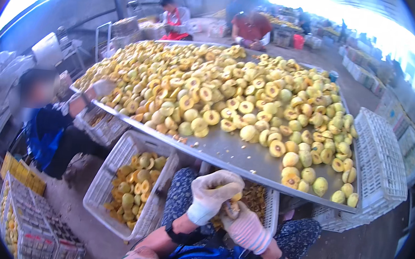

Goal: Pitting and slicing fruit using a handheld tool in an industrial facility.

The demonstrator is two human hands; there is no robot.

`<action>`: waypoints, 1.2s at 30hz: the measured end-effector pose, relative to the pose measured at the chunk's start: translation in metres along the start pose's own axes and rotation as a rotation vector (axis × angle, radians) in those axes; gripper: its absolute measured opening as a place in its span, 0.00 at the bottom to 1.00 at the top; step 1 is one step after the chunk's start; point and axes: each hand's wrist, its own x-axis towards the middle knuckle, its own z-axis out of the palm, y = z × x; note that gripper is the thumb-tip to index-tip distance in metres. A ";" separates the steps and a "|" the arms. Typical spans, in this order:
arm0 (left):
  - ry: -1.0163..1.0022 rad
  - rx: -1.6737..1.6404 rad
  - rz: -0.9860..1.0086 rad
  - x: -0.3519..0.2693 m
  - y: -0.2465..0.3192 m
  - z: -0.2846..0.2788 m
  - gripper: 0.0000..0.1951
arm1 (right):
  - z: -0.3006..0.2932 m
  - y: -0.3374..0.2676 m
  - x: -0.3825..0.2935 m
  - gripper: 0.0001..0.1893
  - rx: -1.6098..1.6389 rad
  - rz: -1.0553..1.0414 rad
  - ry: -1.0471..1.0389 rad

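Observation:
My left hand (214,195), in a white work glove, is curled around a piece of yellow stone fruit (237,197), most of it hidden by the fingers. Just below it, my right hand (245,225), in a glove with a pink striped cuff, grips a small tool (232,208) against the fruit; its shape is too blurred to name. Both hands are above a white plastic crate (271,212) between my knees, which holds brownish scraps (255,196). Before me, whole and halved yellow stone fruit (211,89) are heaped on a metal table (224,145).
A white crate of fruit halves (92,197) stands left of my knees. Stacked white crates (381,155) flank the table's right side. At the left, a person in blue (46,130) reaches onto the table. Two people (174,21) sit beyond it. More filled crates (33,221) stand lower left.

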 end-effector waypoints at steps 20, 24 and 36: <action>-0.030 0.238 -0.011 0.000 -0.011 0.026 0.06 | -0.041 0.010 -0.008 0.13 0.705 0.292 -0.228; -0.110 0.303 0.143 0.003 -0.013 0.029 0.04 | -0.027 0.030 -0.019 0.14 0.633 0.284 -0.257; -0.131 0.342 0.243 0.005 -0.019 0.032 0.06 | -0.026 0.041 -0.018 0.14 0.142 -0.122 -0.202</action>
